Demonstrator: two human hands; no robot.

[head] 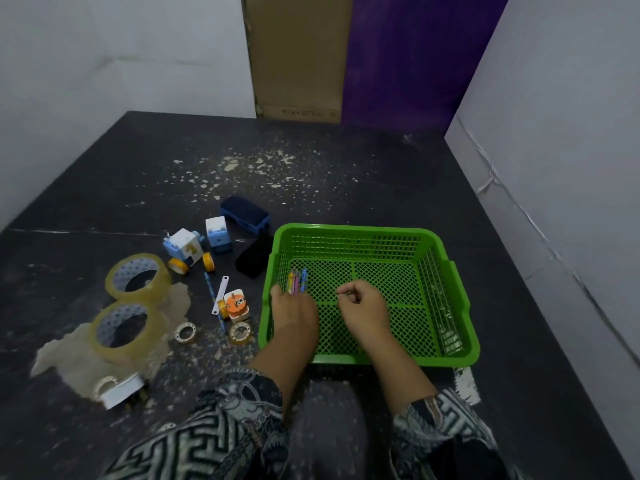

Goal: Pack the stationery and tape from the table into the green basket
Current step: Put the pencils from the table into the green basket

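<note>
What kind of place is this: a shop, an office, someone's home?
Probably a makeshift indoor work corner rather than a shop: a dark table with flaking paint sits between plain white walls, with a cardboard sheet and a purple panel behind. Only tape rolls and a green basket furnish it.

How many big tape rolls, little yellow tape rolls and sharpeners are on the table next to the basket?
Big clear tape rolls: 2
Little yellow tape rolls: 2
Blue-and-white sharpeners: 2
Orange sharpener: 1
Total: 7
</note>
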